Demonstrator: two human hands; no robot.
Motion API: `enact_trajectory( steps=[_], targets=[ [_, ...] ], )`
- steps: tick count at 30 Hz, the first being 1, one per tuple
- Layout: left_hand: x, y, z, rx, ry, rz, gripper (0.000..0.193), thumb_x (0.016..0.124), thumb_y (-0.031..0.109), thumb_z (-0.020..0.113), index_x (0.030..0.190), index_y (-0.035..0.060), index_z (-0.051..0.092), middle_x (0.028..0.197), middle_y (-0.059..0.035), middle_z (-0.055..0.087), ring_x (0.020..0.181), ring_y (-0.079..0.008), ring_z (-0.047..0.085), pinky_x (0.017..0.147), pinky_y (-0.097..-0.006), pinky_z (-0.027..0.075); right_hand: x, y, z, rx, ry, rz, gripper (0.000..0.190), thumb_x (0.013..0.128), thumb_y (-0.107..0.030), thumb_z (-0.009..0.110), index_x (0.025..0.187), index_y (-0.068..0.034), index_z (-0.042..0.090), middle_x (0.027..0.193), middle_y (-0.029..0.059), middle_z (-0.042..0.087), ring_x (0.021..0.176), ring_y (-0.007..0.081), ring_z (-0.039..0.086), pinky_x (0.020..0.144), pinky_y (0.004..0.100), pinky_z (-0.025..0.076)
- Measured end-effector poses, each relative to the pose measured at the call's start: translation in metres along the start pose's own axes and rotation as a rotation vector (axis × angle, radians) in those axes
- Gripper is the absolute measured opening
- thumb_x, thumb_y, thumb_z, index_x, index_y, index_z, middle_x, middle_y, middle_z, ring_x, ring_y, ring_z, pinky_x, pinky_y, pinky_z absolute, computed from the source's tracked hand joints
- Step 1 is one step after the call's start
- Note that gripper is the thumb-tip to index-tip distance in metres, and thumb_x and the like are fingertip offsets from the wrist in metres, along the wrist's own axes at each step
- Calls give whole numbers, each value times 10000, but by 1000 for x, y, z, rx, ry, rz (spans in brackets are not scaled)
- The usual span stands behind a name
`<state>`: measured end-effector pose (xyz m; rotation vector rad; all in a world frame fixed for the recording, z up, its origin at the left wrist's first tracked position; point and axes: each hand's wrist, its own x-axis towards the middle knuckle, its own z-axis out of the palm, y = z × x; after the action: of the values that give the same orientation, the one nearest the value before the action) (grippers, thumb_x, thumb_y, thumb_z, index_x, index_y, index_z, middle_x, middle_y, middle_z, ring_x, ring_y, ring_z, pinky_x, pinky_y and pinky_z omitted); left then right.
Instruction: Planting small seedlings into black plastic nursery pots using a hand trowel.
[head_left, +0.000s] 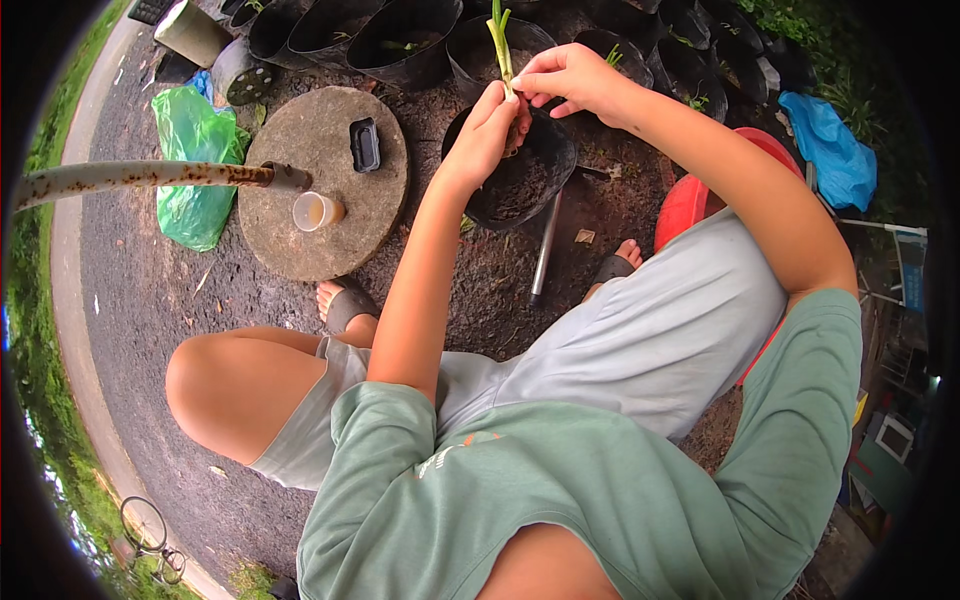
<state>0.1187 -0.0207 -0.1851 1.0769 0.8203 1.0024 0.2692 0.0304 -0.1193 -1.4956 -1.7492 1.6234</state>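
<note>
A young green plant (502, 45) with a pale stem stands upright in my left hand (484, 139), whose fingers close around its base. Brownish roots or soil show below those fingers, partly hidden. From the right, my right hand (574, 82) reaches in, thumb and forefinger pinched at the pale stem just above the left thumb. Below both hands sits a black plastic plant pot (525, 187) with dark soil inside. A metal-handled tool (547, 244) lies on the ground by the pot; its head is mostly hidden.
Several black grow pots (405, 41) line the far side. At left, a round concrete slab (322, 240) bears a plastic cup (316, 211) and a black tray (365, 145). A rusty pipe (150, 175) crosses above a green plastic bag (199, 217). A red basin (679, 210) stands right.
</note>
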Motion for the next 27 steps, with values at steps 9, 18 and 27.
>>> enact_trajectory(
  steps=[9,18,27],
  targets=[
    [-3,-7,1,-149,-72,-186,207,930,267,352,946,90,459,721,0,472,561,-78,416,490,-204,347,1,7,-5,-156,-27,-16,208,775,-256,609,853,-64,601,806,12,598,705,83,563,590,255,473],
    [1,-19,-71,-463,341,-71,311,914,322,344,891,55,501,623,26,388,468,-56,302,421,-206,250,5,18,-43,-335,92,-88,191,820,-255,550,900,-82,558,826,-6,572,694,70,575,553,216,475],
    [-44,-80,-157,1073,760,-288,299,860,291,347,917,86,558,675,-132,555,768,-279,578,682,-378,433,-32,76,-110,-1054,-42,59,159,669,-19,558,800,-24,649,737,102,648,720,197,629,621,307,488]
  ],
)
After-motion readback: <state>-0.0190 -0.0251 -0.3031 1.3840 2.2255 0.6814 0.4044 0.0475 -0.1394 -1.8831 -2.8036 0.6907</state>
